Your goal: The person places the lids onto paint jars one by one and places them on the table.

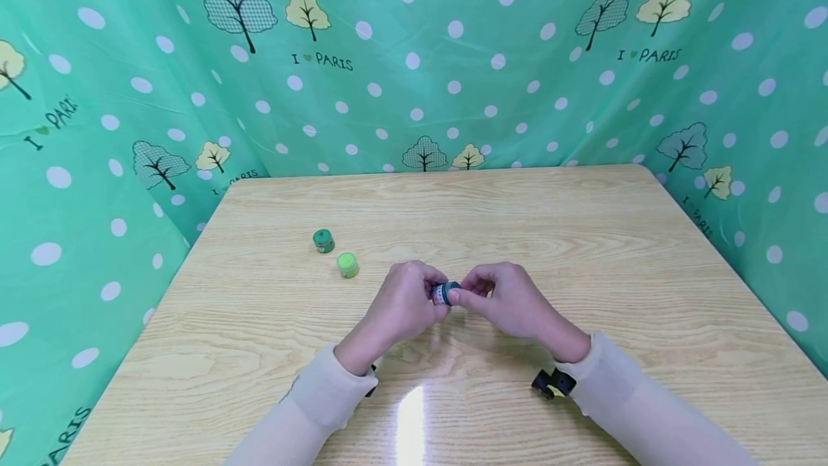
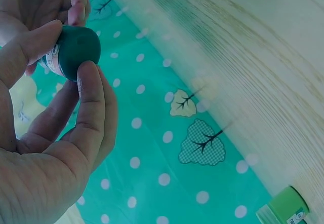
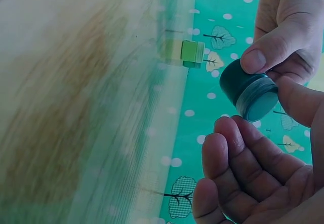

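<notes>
A small dark teal jar [image 1: 443, 293] with a pale printed label is held between the two hands above the table; it lies tilted on its side. My left hand [image 1: 407, 299] pinches the jar [image 2: 78, 51] between thumb and fingertips. From the other side, my right hand [image 1: 507, 298] has its thumb and a fingertip at opposite edges of the jar's end [image 3: 263, 106]. The other fingers of the right hand [image 3: 253, 168] spread out below it. Label details are too small to read.
On the table [image 1: 556, 221], left of the hands, stand a light green jar [image 1: 348, 265] and, behind it, a darker green jar [image 1: 323, 241]. A green dotted cloth [image 1: 388, 92] hangs around the back and sides. Dark wrist devices [image 1: 553, 383] sit near the sleeves.
</notes>
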Motion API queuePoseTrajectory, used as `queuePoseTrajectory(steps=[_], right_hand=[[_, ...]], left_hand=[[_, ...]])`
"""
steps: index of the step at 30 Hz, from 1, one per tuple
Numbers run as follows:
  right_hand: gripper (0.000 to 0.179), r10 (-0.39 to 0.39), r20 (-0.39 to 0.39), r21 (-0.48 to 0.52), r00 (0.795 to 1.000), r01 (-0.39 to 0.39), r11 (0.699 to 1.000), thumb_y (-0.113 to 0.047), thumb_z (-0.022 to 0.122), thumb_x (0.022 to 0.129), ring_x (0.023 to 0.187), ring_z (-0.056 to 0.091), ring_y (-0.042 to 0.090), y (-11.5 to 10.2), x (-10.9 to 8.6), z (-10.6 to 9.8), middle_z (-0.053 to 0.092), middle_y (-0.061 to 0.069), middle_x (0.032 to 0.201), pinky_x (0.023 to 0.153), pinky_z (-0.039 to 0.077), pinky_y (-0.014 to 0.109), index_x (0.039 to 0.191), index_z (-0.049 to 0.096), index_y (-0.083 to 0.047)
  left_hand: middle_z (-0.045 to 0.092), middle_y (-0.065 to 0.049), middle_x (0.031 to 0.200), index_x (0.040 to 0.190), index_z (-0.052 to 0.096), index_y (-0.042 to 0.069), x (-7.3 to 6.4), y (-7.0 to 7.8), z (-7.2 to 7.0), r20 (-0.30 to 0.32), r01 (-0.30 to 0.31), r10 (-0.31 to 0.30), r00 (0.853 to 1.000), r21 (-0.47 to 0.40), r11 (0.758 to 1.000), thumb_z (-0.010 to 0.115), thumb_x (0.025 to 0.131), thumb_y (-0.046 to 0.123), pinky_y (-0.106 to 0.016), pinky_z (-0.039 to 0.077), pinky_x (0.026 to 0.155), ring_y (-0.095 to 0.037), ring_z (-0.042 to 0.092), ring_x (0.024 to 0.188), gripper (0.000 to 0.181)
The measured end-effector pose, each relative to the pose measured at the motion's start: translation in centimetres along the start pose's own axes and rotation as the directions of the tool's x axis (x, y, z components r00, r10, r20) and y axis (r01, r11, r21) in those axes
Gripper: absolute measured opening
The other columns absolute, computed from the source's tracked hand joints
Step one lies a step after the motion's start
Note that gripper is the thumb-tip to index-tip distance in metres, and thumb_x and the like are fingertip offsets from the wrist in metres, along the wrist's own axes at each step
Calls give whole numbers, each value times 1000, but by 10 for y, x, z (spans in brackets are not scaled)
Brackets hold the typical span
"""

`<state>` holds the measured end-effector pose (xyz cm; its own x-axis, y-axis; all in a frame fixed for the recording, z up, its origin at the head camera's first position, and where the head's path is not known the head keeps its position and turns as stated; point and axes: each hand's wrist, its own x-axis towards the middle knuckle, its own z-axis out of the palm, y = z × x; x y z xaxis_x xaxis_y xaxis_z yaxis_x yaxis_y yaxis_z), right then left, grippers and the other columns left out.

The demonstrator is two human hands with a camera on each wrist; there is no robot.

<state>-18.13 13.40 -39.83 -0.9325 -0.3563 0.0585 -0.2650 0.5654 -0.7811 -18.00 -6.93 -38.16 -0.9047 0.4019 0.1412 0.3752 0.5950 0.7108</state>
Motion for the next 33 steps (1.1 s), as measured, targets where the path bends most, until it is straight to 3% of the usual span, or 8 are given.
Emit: queuePoseTrajectory(steps=[7, 12, 15, 20, 26, 33], right_hand=[[40, 31, -1, -36, 1000, -31, 999, -50, 71, 94, 59, 52, 14, -1, 1, 1, 65, -1, 69, 53, 43, 28, 81, 75, -12], [37, 10, -13, -25, 1000, -10, 1000, -52, 71, 94, 65, 56, 14, -1, 1, -1, 67, -3, 75, 56, 46, 29, 90, 76, -15], [32, -36, -37, 10, 999, 36, 999, -44, 76, 92, 75, 61, 16, -1, 1, -2, 69, -4, 88, 62, 50, 30, 104, 75, -15], [40, -116, -47, 57, 992, 118, 991, -22, 86, 85, 81, 62, 17, 0, 0, -2, 69, -4, 100, 71, 51, 33, 120, 72, -11], [35, -155, -29, 48, 988, 156, 987, -9, 86, 82, 79, 62, 14, 1, 0, -2, 71, -8, 94, 71, 51, 35, 115, 74, -14], [23, -143, -22, 17, 990, 143, 990, -17, 86, 85, 77, 61, 13, 1, 1, -1, 70, -9, 87, 69, 49, 31, 106, 76, -15]], left_hand=[[67, 3, 71, 84, 77, 7, 0, 0, 0, 2, -24, 24, 1000, -10, 1000, 80, 76, -3, -21, 50, 55, -7, 56, 62, 13], [68, 3, 72, 87, 77, 6, -1, 0, -1, -2, -22, 22, 1000, -9, 1000, 82, 77, -2, -21, 51, 56, -7, 58, 63, 13], [70, 1, 75, 90, 78, 4, 0, 1, -2, -8, -14, 14, 1000, -9, 1000, 83, 76, -1, -21, 53, 58, -7, 60, 64, 15], [71, -1, 80, 95, 78, 2, -1, 2, -3, -10, 7, -7, 1000, -11, 1000, 84, 76, -1, -20, 54, 61, -7, 62, 67, 21], [71, 0, 80, 94, 78, 3, -1, 2, -4, -8, 9, -9, 1000, -19, 1000, 85, 76, 0, -21, 54, 61, -7, 62, 68, 20], [71, 0, 80, 94, 78, 3, -1, 2, -3, -8, 12, -12, 1000, -22, 1000, 85, 76, 0, -21, 54, 61, -7, 62, 68, 20]])
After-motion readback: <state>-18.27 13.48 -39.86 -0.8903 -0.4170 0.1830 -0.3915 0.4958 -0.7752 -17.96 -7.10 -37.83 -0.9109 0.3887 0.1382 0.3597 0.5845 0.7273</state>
